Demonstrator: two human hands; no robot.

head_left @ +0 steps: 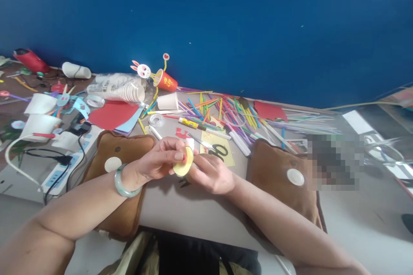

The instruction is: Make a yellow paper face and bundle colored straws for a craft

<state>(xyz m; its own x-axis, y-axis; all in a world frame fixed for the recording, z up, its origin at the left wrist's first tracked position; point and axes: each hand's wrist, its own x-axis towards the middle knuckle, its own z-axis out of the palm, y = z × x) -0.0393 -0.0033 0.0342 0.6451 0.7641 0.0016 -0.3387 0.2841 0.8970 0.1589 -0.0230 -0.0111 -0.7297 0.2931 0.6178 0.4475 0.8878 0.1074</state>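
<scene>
My left hand (161, 157) pinches a round yellow paper disc (181, 166) with its thumb pressed near a small red piece in the disc's middle. A white bit shows above the disc. My right hand (211, 173) is closed at the disc's right edge, its fingertips partly hidden behind it. Scissors with black handles (219, 151) lie just beyond on a yellow paper sheet (228, 139). A red paper scrap (182, 133), a yellow glue stick (188, 123) and a white pen (155, 132) lie behind my hands.
Brown cushions (118, 219) (274, 172) flank my hands. Many coloured sticks (206, 105) cover the table's back by the blue wall (206, 21). A red cup (167, 80) with a rabbit face, stacked paper cups (119, 92), red paper (109, 114) and a power strip (71, 161) stand left.
</scene>
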